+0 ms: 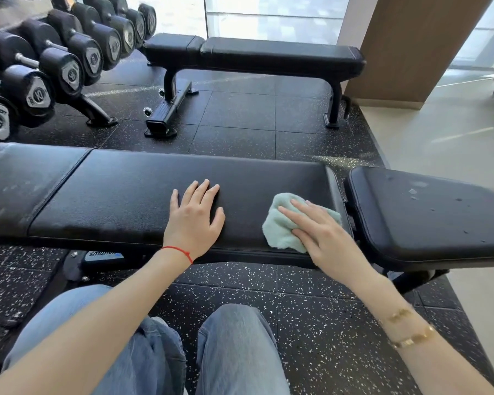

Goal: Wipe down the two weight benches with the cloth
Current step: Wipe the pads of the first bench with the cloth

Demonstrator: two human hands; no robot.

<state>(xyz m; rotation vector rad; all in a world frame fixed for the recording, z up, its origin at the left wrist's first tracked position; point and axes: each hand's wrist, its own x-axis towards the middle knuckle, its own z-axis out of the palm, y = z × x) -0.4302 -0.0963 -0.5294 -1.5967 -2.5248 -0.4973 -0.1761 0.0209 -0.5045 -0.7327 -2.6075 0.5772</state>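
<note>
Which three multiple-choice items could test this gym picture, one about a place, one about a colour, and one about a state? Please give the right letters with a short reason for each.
1. Where does the cloth lie?
A. on the near bench's long pad, by its right end
B. on the far bench
C. on the floor

2. What colour is the cloth?
A. red
B. pale green
C. black

3. How is the left hand?
A. gripping a dumbbell
B. holding the cloth
C. flat on the pad, fingers spread

Answers:
1 A: it sits on the pad beside the gap before the seat pad.
2 B: it shows pale green under the right hand.
3 C: the palm rests on the pad and holds nothing.
</note>
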